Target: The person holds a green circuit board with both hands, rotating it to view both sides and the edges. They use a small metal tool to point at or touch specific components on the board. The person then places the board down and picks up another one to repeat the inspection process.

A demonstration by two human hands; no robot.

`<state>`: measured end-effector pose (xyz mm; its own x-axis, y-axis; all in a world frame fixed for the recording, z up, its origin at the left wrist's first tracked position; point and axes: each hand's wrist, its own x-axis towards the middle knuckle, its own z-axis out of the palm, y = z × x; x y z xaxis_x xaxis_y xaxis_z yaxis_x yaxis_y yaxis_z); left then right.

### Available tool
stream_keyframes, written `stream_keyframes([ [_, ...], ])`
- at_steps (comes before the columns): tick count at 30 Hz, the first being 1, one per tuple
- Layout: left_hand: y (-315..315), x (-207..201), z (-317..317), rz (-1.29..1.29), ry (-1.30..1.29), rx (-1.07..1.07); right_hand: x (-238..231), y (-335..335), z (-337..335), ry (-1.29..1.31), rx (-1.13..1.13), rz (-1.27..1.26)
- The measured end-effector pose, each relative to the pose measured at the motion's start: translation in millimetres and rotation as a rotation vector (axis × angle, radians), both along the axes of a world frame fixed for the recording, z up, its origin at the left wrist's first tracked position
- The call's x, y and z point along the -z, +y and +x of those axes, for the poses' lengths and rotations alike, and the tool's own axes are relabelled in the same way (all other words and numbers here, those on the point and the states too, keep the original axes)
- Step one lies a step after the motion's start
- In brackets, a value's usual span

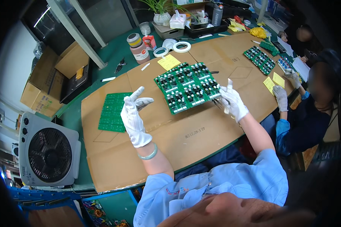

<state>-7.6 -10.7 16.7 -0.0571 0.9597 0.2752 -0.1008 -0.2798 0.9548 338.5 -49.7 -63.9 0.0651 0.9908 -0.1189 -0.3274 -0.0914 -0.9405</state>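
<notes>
Both my hands wear white gloves. My right hand [232, 101] grips the right edge of a green circuit board [189, 87] covered with black and silver parts, tilted above the cardboard. Thin dark metal prongs [217, 103] show beside those fingers; I cannot make out what they belong to. Part of another populated board [177, 68] shows behind the first one's far edge. To the left, my left hand [133, 115] is raised, fingers stretched apart, holding nothing. It partly covers a flat green board [111, 112] without tall parts, lying on the cardboard.
Cardboard sheets [170, 140] cover the green table. A yellow note [169, 62], tape rolls [182, 47] and a pinkish bottle [140, 53] stand behind the boards. A box fan [49, 149] is at left. On the right, a gloved co-worker [303, 121] sits near more boards [259, 60].
</notes>
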Motion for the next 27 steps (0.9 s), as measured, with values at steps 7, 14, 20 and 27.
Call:
stream_keyframes([
  [7, -20, -12, -3, 0.122, -0.015, -0.007, 20, 73, -10, 0.027, -0.011, 0.003],
  [14, -53, -24, -4, 0.317, -0.023, 0.026, 31, 102, -4, -0.024, -0.037, 0.038],
  [20, -59, -27, -3, 0.340, -0.024, 0.054, 38, 116, -1, -0.215, -0.018, -0.048],
  [27, -63, -28, -2, 0.316, 0.061, 0.020, 39, 112, -1, -1.476, -0.043, 0.287],
])
